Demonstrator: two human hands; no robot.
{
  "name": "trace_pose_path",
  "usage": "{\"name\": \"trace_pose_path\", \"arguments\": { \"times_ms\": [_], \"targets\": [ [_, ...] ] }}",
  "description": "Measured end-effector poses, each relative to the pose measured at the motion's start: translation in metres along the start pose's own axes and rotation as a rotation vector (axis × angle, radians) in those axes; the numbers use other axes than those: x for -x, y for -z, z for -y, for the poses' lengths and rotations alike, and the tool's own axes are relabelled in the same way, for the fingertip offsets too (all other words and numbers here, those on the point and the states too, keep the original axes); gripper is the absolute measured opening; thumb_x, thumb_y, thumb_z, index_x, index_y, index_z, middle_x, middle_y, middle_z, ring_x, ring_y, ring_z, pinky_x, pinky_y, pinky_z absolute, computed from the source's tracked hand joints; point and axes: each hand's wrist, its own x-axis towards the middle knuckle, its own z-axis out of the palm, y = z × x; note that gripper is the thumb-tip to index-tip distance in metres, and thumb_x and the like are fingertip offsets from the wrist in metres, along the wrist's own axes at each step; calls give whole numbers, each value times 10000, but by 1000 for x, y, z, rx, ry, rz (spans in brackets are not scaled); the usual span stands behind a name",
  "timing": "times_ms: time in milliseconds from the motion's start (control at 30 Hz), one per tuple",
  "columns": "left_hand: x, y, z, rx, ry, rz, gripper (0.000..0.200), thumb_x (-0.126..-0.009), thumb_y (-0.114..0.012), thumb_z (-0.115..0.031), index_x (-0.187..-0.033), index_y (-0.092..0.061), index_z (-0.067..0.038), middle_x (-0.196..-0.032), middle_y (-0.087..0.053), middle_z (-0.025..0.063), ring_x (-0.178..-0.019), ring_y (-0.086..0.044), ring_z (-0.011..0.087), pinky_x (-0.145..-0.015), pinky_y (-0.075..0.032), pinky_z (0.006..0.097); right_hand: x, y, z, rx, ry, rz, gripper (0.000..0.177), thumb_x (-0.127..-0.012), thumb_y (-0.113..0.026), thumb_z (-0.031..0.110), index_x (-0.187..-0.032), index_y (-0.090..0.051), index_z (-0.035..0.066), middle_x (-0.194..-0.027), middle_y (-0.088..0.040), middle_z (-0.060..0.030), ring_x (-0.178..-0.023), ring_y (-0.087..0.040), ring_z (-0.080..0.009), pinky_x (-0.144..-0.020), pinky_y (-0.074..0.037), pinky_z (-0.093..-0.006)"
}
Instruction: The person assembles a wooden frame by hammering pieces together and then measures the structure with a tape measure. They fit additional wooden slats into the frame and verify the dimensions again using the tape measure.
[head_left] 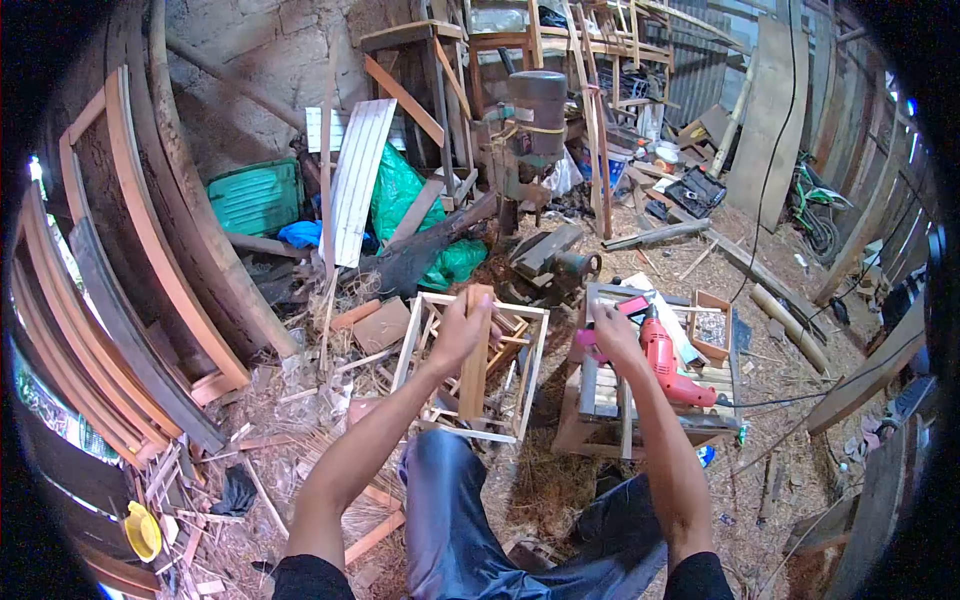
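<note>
My left hand [462, 328] grips a short wooden board [478, 365], which stands upright above a pale wooden frame [532, 375]. Over a low slatted workbench [600, 392], my right hand [615, 335] is closed on a pink and dark object [588, 342] that I cannot fully make out. A red power drill [665, 360] lies on the bench just right of my right hand, its cord trailing to the right. Behind the drill sits a small open wooden box [711, 325] with small bits in it.
A bench vise [578, 266] and a dark machine [537, 112] stand beyond the frame. Curved wooden frames [150, 240] lean at the left. An open black case [695, 192], a log [788, 328] and a yellow bowl [142, 531] lie on the littered ground.
</note>
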Motion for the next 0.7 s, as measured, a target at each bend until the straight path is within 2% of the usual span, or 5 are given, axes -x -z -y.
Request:
{"name": "trace_pose_path", "arguments": {
  "times_ms": [100, 267, 433, 633, 700],
  "targets": [
    [-2, -3, -30, 294, 56, -17, 238, -1003, -445, -282, -1080, -493, -62, -868, -590, 68, -650, -614, 150, -578, -520, 299, -3, 13, -20, 204, 38, -200, 697, -932, -422, 549, -861, -637, -111, -655, -614, -154, -581, -637, -240, -500, -490, -385],
    [-10, -59, -38, 649, 63, -150, 192, -973, -515, -263, -1064, -482, -97, -832, -576, 54, -661, -609, 160, -591, -541, 317, -9, 33, -52, 310, -123, 141, 649, -900, -520, 539, -913, -628, -101, -646, -618, -159, -581, -624, -252, -550, -499, -390],
    [-28, -115, 5, 361, -191, -90, 139, -901, -638, -157, -990, -649, -52, -882, -627, -3, -820, -547, 71, -731, -446, 231, -37, 10, -132, 495, 535, -119, 488, -829, -712, 361, -1070, -505, -10, -923, -588, -194, -868, -592, -309, -720, -477, -431],
    [-15, -114, 22, 194, -163, -94, 198, -825, -729, -160, -941, -657, -16, -838, -647, 15, -759, -559, 74, -684, -465, 236, -21, 6, -136, 909, 488, -127, 378, -806, -647, 216, -1137, -507, 97, -1101, -530, -171, -1091, -502, -339, -906, -336, -560],
    [-14, -107, 10, 62, -196, -34, 221, -835, -724, -173, -984, -654, -25, -813, -636, -7, -719, -578, 64, -614, -497, 218, -31, 10, -105, 643, 385, -246, 256, -923, -504, 230, -1065, -576, 29, -975, -614, -154, -937, -592, -313, -786, -440, -444]
  ]
}}
